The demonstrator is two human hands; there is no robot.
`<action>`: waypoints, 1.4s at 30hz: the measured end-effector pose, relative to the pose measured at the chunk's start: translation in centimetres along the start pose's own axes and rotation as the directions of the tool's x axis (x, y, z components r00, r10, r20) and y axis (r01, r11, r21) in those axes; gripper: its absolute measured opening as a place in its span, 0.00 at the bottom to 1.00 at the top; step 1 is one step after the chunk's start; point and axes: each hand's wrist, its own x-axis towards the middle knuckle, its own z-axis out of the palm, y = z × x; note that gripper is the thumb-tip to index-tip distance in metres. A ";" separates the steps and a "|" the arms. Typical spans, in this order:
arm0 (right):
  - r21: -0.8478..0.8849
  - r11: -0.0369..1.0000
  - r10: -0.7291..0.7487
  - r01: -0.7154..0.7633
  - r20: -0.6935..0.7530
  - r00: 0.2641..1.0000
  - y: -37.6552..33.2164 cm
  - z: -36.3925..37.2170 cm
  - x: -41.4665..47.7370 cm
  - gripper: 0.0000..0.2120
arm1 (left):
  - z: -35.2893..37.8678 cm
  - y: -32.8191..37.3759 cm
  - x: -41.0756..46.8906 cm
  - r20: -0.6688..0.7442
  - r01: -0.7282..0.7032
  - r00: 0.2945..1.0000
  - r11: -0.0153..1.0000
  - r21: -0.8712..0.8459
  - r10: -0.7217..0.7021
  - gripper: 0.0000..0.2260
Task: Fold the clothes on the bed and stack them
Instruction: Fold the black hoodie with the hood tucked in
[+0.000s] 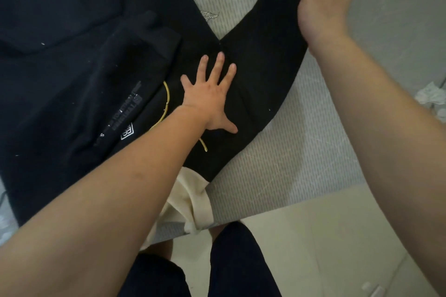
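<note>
Black trousers (260, 60) lie spread in a V on the bed (301, 152). The left hand (212, 99) presses flat near the crotch, fingers splayed. The right hand (323, 0) rests open on one leg, gripping nothing — smoothing, apparently. The next move is probably to bring one leg over the other.

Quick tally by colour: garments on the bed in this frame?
Black: 2, the trousers and the printed garment.
Cream: 1, the cloth poking out from under the trousers.
Total: 3. More black pieces may lie hidden beside the printed garment; I cannot tell.
</note>
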 end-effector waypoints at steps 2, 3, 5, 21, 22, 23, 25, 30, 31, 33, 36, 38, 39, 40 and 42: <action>-0.050 0.987 -0.148 0.151 0.048 0.988 -2.2 2.1 -1.8 0.14 | -1.4 -1.9 -1.3 -0.212 -0.125 0.976 0.908 -0.399 0.041 0.39; -0.063 0.973 -0.216 0.222 0.091 0.972 -3.2 3.3 -2.8 0.16 | -2.0 -3.4 -2.2 -0.340 -0.185 0.938 0.735 -0.653 -0.066 0.28; -0.117 0.935 -0.316 0.336 0.164 0.935 -5.1 6.4 -5.6 0.21 | -3.1 -7.6 -4.4 -0.295 -0.197 0.858 0.262 -0.945 -0.420 0.18; -0.440 0.509 0.023 0.740 0.866 0.499 -2.4 23.0 -21.6 0.53 | 0.5 -22.1 -12.2 -0.215 -0.020 0.820 0.348 -0.937 -0.531 0.32; -0.458 0.482 0.075 0.747 0.871 0.485 -2.6 23.4 -21.5 0.55 | 0.5 -21.8 -11.8 -0.339 -0.013 0.805 0.556 -0.831 -0.488 0.34; -0.476 0.456 0.119 0.753 0.870 0.478 -2.6 23.6 -21.4 0.57 | 0.5 -21.5 -11.2 -0.461 -0.001 0.770 0.721 -0.693 -0.442 0.34; -0.497 0.433 0.160 0.752 0.863 0.479 -2.6 24.0 -21.3 0.59 | -0.1 -21.3 -9.7 -0.615 0.054 0.694 0.880 -0.473 -0.373 0.30; -0.486 0.485 0.129 0.727 0.862 0.490 -2.1 24.0 -21.2 0.58 | -1.2 -24.0 -6.1 -0.470 -0.121 0.626 0.519 -0.846 -0.622 0.09; -0.484 0.491 0.130 0.724 0.863 0.489 -2.1 24.0 -21.3 0.58 | -0.9 -25.0 -6.2 -0.222 -0.219 0.611 0.107 -0.970 -0.760 0.08; -0.478 0.496 0.121 0.724 0.864 0.488 -2.2 24.0 -21.4 0.59 | 0.4 -26.3 -7.4 0.159 -0.334 0.702 -0.518 -0.788 -0.694 0.08; -0.473 0.500 0.118 0.725 0.867 0.484 -2.3 23.9 -21.4 0.59 | 1.6 -28.0 -8.3 0.233 -0.380 0.799 -0.767 -0.517 -0.554 0.11; -0.467 0.505 0.134 0.726 0.873 0.469 -2.5 23.8 -21.4 0.58 | 1.7 -28.8 -8.5 0.191 -0.372 0.849 -0.815 -0.444 -0.492 0.24; -0.463 0.507 0.144 0.727 0.877 0.458 -2.6 23.8 -21.3 0.57 | 1.6 -29.0 -8.5 0.162 -0.374 0.855 -0.803 -0.464 -0.493 0.30; -0.458 0.506 0.151 0.730 0.881 0.448 -2.7 23.8 -21.1 0.57 | 1.5 -28.9 -8.4 0.137 -0.368 0.850 -0.760 -0.535 -0.508 0.33; -0.443 0.506 0.149 0.740 0.890 0.431 -2.9 23.6 -21.0 0.59 | 1.3 -27.8 -8.3 0.137 -0.333 0.799 -0.620 -0.710 -0.586 0.26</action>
